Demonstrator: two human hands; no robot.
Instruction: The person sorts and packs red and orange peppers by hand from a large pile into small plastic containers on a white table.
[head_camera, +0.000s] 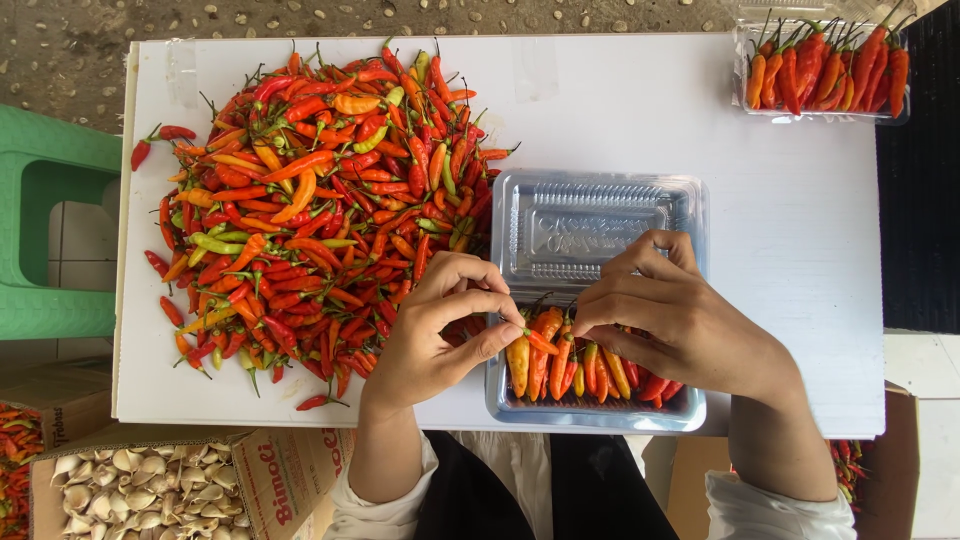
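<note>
Over the clear tray (596, 408), left hand (440, 330) pinching a small chili (541, 343); right hand (680, 320) curled, its grip hidden.

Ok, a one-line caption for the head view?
Left hand and right hand place a red chili into a clear tray beside a chili pile.

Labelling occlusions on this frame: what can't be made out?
All in the head view:
- Chillies under the right hand in the clear tray: hidden by the hand.
- Left hand grip on a small chilli: mostly covered by fingers.
- Filled tray: cut off by the top edge.
</note>
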